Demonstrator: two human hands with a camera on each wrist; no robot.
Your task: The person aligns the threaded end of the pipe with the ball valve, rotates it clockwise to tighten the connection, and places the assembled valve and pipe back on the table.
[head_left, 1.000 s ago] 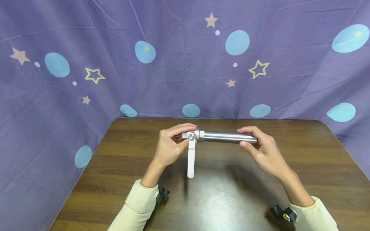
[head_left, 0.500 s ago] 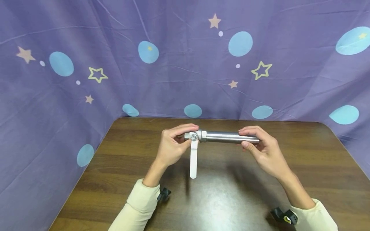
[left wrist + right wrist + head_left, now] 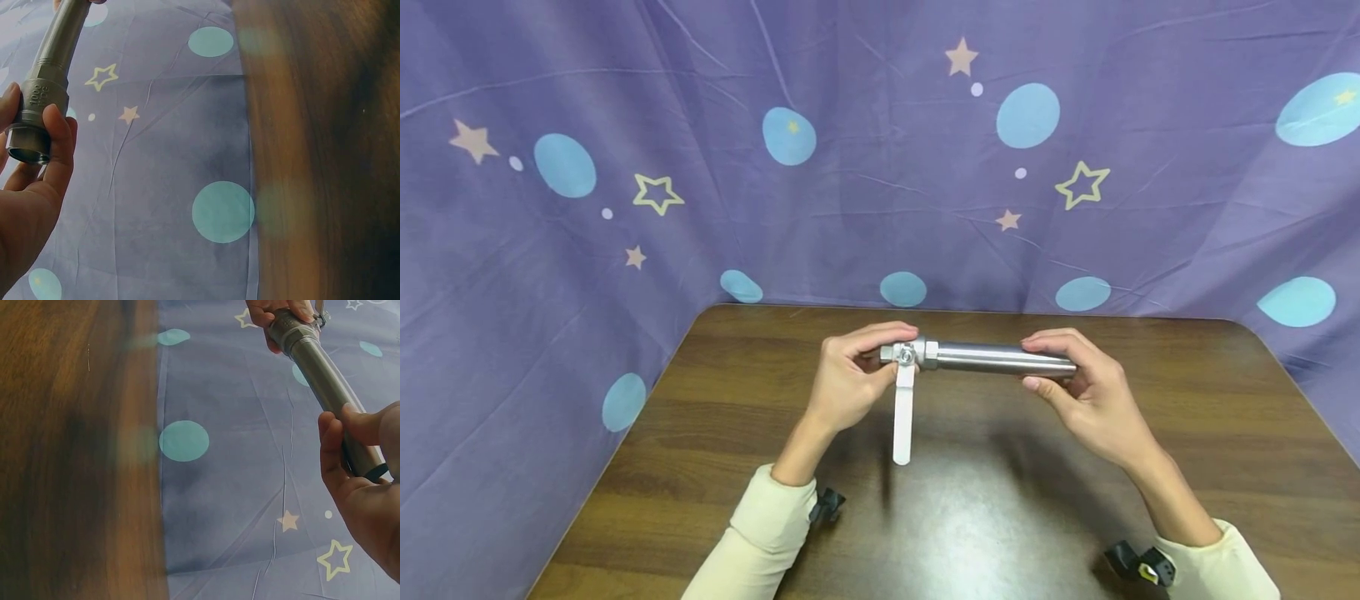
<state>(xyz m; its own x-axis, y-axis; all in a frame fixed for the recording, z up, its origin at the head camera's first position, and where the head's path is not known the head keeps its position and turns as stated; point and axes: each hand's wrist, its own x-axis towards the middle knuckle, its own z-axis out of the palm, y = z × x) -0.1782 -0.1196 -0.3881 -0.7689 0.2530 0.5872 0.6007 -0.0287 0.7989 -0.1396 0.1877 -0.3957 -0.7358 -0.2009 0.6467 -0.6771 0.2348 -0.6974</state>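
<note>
A silver ball valve (image 3: pixel 907 353) with a flat white lever handle (image 3: pixel 903 421) sits at one end of a smooth steel pipe (image 3: pixel 992 357). The two are joined and held level above the table, with the lever pointing toward me. My left hand (image 3: pixel 848 379) grips the valve body, thumb on the near side and fingers on the far side. The valve's open end (image 3: pixel 29 153) shows in the left wrist view. Round the pipe's other end curl the fingers and thumb of my right hand (image 3: pixel 1093 396). In the right wrist view, the thumb (image 3: pixel 362 425) lies against the pipe.
Below the hands spreads a brown wood-grain table (image 3: pixel 700 467) with rounded far corners. A purple curtain (image 3: pixel 850 225) with stars and blue dots hangs behind it and along the sides. Dark wrist mounts (image 3: pixel 1138 564) are strapped at both sleeves.
My right thumb has shifted from the pipe's top face down to its near lower edge. The left hand keeps its grip on the valve. The whole view has drifted slightly.
</note>
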